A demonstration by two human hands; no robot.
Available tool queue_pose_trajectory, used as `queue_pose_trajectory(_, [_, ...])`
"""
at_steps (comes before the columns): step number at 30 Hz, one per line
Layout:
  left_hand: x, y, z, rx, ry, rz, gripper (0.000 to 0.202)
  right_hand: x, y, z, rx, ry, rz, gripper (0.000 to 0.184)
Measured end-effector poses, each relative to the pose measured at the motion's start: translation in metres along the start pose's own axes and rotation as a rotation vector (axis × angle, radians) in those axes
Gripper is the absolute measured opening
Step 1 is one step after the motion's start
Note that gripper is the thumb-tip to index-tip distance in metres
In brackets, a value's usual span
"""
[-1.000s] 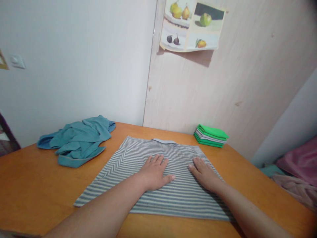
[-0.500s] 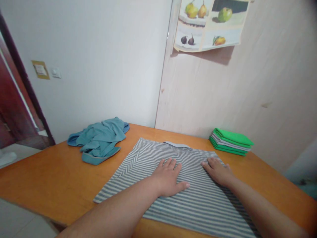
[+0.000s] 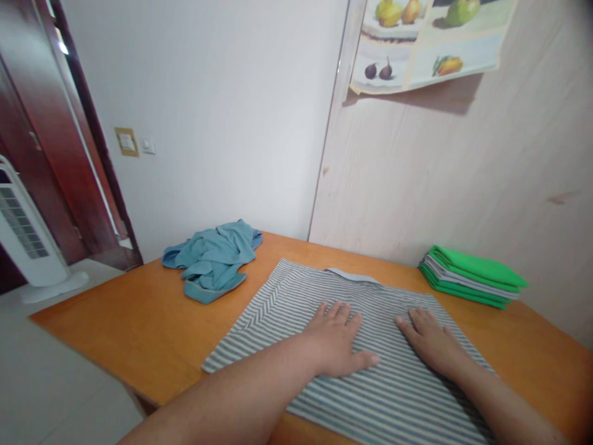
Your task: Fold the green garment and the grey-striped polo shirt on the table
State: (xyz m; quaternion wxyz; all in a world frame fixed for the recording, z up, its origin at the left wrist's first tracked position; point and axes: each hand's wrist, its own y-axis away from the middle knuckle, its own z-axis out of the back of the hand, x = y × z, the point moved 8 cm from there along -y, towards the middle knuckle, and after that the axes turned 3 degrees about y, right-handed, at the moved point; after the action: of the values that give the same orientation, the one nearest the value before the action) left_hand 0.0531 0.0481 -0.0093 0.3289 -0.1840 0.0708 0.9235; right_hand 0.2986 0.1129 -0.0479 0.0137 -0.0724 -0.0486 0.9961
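Observation:
A grey-and-white striped shirt point(image 3: 287, 309) lies spread flat on the orange wooden table point(image 3: 139, 315). My left hand point(image 3: 340, 340) rests palm down on its middle, fingers stretched out and slightly apart. My right hand point(image 3: 430, 343) lies flat on the shirt a little to the right, fingers extended toward the collar point(image 3: 352, 275). Neither hand holds anything.
A crumpled blue garment point(image 3: 213, 259) sits at the table's back left. A folded stack of green and grey cloths point(image 3: 472, 275) lies at the back right by the wall. A white tower fan point(image 3: 28, 241) and a dark door stand left. A fruit poster point(image 3: 426, 43) hangs above.
The view has swung to the left, bringing the door and fan into sight. Both hands stay flat on the striped shirt in about the same places.

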Motion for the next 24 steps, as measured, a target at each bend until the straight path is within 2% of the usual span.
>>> queue_pose_trajectory(3, [0.001,0.0,-0.001,0.006,0.01,-0.006,0.098,0.001,0.005,-0.005,0.038,-0.009,-0.008,0.062])
queue_pose_trajectory(12, [0.004,0.0,-0.002,0.003,-0.017,-0.002,0.094,0.001,0.009,-0.013,0.021,-0.015,-0.021,0.073])
queue_pose_trajectory(16, [0.007,-0.001,0.01,-0.069,0.048,-0.001,0.089,0.005,0.01,-0.01,0.04,-0.039,-0.036,0.079])
queue_pose_trajectory(20, [0.028,-0.005,0.032,-0.222,0.029,0.089,0.078,0.007,0.01,-0.004,0.029,-0.093,-0.057,0.082])
queue_pose_trajectory(24, [0.065,-0.005,0.051,-0.365,-0.09,0.3,0.07,0.007,0.009,-0.006,0.025,-0.118,-0.063,0.083])
